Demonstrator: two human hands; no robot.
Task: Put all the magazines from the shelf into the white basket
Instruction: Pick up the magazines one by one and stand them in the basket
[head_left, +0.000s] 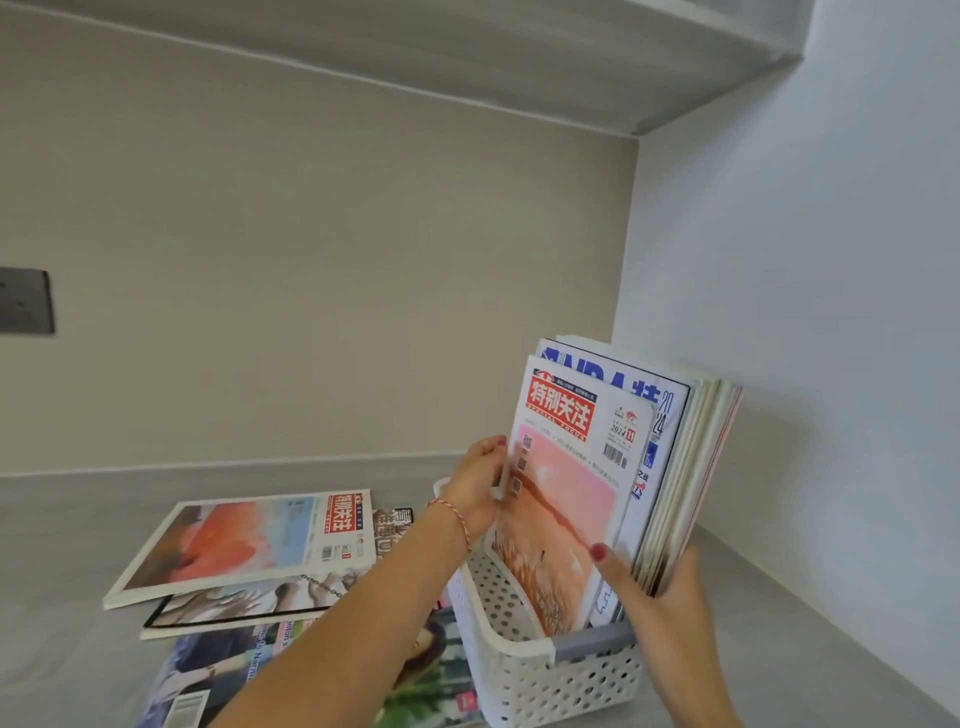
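Note:
A white perforated basket (524, 670) with a grey handle stands on the grey shelf at the lower right. Several magazines stand upright in it; the front one (566, 499) has a pink cover and a red title block. My left hand (475, 486) grips that front magazine by its left edge. My right hand (660, 587) holds the upright stack (685, 467) from the right, thumb across the front. Several more magazines lie flat on the shelf to the left, the top one (244, 540) with an orange and blue cover.
The basket sits close to the right wall (810, 312), in the corner with the back wall. A dark switch plate (23, 301) is on the back wall at the left. Another shelf board (519, 57) runs overhead.

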